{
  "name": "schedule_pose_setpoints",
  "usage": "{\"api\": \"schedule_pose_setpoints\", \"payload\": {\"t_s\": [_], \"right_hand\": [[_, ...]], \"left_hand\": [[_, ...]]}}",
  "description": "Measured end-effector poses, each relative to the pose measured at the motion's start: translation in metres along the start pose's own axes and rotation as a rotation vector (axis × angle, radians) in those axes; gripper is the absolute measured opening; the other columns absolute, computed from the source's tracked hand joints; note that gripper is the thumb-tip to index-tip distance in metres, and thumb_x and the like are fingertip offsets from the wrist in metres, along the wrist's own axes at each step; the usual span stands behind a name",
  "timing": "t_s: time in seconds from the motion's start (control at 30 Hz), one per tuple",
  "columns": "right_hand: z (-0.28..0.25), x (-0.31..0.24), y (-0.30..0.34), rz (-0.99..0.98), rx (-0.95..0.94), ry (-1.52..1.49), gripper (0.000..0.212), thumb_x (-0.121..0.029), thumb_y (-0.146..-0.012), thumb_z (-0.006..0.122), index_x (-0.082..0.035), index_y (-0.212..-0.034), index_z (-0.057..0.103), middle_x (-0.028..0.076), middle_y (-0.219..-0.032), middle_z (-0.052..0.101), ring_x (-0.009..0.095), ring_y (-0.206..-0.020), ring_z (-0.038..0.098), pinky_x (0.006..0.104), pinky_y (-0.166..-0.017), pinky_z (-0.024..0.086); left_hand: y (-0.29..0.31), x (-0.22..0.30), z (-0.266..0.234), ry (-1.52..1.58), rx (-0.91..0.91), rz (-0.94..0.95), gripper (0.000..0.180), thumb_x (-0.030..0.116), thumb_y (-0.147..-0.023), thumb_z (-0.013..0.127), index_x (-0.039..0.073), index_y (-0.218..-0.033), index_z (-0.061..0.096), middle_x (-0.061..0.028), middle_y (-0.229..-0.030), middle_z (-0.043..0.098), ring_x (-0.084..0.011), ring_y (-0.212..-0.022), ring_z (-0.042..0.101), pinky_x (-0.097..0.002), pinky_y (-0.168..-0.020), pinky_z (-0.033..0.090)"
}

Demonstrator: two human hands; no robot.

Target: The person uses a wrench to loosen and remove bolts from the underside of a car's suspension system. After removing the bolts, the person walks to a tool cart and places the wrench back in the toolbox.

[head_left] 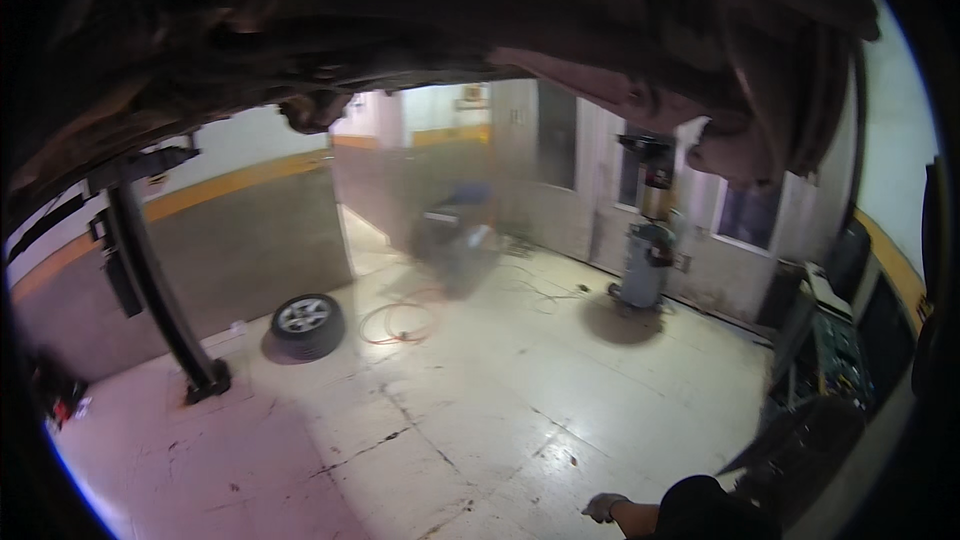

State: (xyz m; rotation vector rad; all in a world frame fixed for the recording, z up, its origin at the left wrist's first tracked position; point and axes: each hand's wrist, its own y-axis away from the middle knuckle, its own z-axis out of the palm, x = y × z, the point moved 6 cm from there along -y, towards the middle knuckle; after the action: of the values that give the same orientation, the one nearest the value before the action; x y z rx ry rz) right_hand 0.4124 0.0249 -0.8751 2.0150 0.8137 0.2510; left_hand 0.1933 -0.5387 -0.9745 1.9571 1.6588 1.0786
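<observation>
My right hand, in a dark grey glove, reaches in at the bottom edge, right of the middle, below a black sleeve. Its fingers look curled in; whatever they may hold is too small and dim to make out. The hand is above the pale tiled floor and touches nothing that I can see. My left hand is out of the picture. Overhead spreads the dark underside of a raised car, with a rounded wheel-area part hanging at the upper right.
A black lift post stands at the left. Close by, a wheel with its tyre lies on the floor, near a coiled orange hose. Farther back are a grey tank on wheels and a blurred dark cart. Tools crowd a bench at right.
</observation>
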Motion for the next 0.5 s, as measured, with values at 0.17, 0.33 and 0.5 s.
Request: {"api": "schedule_pose_setpoints", "payload": {"t_s": [0.17, 0.33, 0.5], "right_hand": [[-0.008, -0.016, -0.044, -0.029, -0.009, 0.062, 0.052, -0.057, -0.095, 0.060, -0.010, -0.107, 0.077, 0.017, -0.106, 0.076, 0.021, -0.103, 0.073, 0.0418, -0.096, 0.054], [-0.044, -0.081, -0.058, -0.222, 0.065, 0.083, 0.046, -0.051, -0.099, 0.053, -0.012, -0.103, 0.077, 0.011, -0.097, 0.076, 0.026, -0.090, 0.073, 0.0453, -0.087, 0.055], [-0.093, -0.155, -0.045, -0.360, 0.221, -0.014, 0.047, -0.053, -0.095, 0.056, -0.017, -0.120, 0.074, 0.009, -0.124, 0.073, 0.030, -0.119, 0.066, 0.0433, -0.103, 0.051]], "left_hand": [[0.020, -0.032, -0.003, 0.186, 0.140, -0.131, 0.036, 0.038, -0.099, 0.050, 0.013, -0.101, 0.076, -0.0140, -0.091, 0.075, -0.0294, -0.085, 0.072, -0.0490, -0.078, 0.056], [0.070, -0.065, 0.021, 0.323, 0.254, -0.273, 0.039, 0.040, -0.099, 0.048, 0.012, -0.100, 0.076, -0.0138, -0.087, 0.074, -0.0297, -0.081, 0.071, -0.0484, -0.076, 0.056], [0.121, -0.060, 0.035, 0.252, 0.367, -0.207, 0.042, 0.042, -0.100, 0.046, 0.012, -0.098, 0.076, -0.0136, -0.082, 0.074, -0.0300, -0.077, 0.071, -0.0478, -0.074, 0.056]]}}
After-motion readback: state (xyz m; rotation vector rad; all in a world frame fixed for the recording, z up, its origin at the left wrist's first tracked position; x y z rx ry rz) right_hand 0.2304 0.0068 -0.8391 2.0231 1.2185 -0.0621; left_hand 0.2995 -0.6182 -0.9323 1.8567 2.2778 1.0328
